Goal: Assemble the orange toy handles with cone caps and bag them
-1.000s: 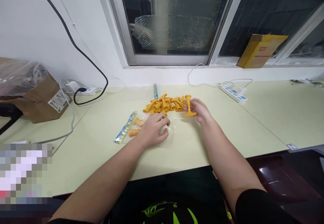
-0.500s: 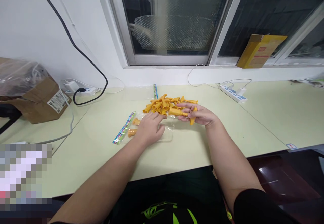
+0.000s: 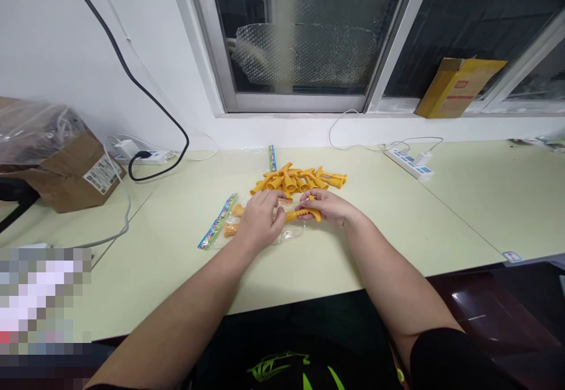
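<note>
A yellow plastic piece [image 3: 293, 216] lies almost level between the two hands, just over the open end of a clear bag [image 3: 289, 234]; its wide end is hidden by the left hand, so I cannot tell how far it reaches inside. The right hand [image 3: 329, 206] grips it near its crosswise end, fingers and thumb closed on the ridged stem. The left hand [image 3: 263, 216] bends over the bag, thumb and fingertips parted; whether it pinches the film I cannot tell. To its left, two yellow pieces [image 3: 230, 229] show through the bag, side by side, near the printed strip [image 3: 218, 221]. Just beyond the hands sits a heap of similar yellow pieces [image 3: 289, 184], jumbled together on the pale surface [image 3: 176, 219]. Behind the heap, a second clear bag [image 3: 242, 159] lies flat, its coloured strip [image 3: 272, 158] on the right. Farther off, a white power strip [image 3: 408, 163] rests to the right, and an open cardboard carton [image 3: 73, 166] stands well to the left, with a black cable [image 3: 119, 55] hanging down the wall near it
</note>
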A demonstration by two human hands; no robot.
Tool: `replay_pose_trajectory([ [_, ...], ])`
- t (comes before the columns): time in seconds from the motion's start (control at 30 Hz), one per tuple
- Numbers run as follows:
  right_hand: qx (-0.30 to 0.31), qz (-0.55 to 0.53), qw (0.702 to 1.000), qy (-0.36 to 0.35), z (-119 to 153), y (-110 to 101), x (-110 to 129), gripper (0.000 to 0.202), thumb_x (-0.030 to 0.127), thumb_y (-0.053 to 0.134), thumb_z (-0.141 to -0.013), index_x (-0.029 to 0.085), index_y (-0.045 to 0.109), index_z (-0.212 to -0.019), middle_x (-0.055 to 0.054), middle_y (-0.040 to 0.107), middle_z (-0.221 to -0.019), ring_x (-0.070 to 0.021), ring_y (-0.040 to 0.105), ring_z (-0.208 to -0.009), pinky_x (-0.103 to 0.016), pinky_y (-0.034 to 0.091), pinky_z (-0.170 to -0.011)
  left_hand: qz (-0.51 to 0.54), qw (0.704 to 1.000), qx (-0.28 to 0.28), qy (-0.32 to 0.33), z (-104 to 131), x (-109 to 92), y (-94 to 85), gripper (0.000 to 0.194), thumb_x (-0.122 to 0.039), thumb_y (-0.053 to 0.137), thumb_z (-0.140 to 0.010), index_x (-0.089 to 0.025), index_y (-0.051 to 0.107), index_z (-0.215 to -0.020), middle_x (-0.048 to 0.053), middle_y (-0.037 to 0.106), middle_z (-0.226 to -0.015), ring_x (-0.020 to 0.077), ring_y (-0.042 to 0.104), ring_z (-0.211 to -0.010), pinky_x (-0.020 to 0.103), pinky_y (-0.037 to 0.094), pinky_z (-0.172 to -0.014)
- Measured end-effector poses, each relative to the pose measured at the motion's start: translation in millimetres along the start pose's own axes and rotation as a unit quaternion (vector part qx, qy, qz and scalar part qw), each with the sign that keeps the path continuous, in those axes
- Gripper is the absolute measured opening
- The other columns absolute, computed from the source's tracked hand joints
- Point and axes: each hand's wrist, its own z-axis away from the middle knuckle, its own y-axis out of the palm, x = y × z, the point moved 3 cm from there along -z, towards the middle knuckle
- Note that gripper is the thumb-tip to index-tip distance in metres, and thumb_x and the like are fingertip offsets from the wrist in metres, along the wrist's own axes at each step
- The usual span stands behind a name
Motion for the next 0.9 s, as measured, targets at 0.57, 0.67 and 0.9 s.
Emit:
replay_pose_trajectory([
  [0.57,0.035,-0.097,0.99,-0.096,-9.0,40.9,-16.1,0.057,0.023,0.083,-0.074,0.029,0.048,-0.118,0.007,0.072,-0.077,-0.0124,0.073,-0.077,-0.025,0.058,-0.077,-0.001,0.999,-0.054,0.004,-1.9,3.8,0.8,0.008,-0.018,0.051,-0.097,-0.02,0.057,-0.103,0.005,0.065,-0.091,0.0228,0.059,-0.087,0.037,0.045,-0.08],
  [0.67,-0.015,-0.071,0.987,-0.144,-17.6,44.1,-23.5,0.055,0.034,0.086,-0.072,0.029,0.04,-0.101,0.011,0.066,-0.067,-0.0102,0.066,-0.061,-0.024,0.056,-0.067,-0.005,0.998,-0.056,0.014,-2.2,3.8,0.7,0.007,-0.017,0.054,-0.095,-0.02,0.056,-0.101,0.006,0.066,-0.092,0.0239,0.058,-0.089,0.038,0.045,-0.081],
  [0.9,-0.033,-0.004,0.995,-0.096,-32.1,58.3,-44.3,0.051,0.044,0.087,-0.067,0.025,0.042,-0.081,0.007,0.061,-0.059,-0.0145,0.062,-0.055,-0.028,0.053,-0.057,0.011,0.998,-0.051,0.022,-1.6,3.0,3.2,0.01,-0.012,0.056,-0.09,-0.021,0.057,-0.093,0.005,0.068,-0.09,0.0245,0.058,-0.092,0.039,0.046,-0.084],
])
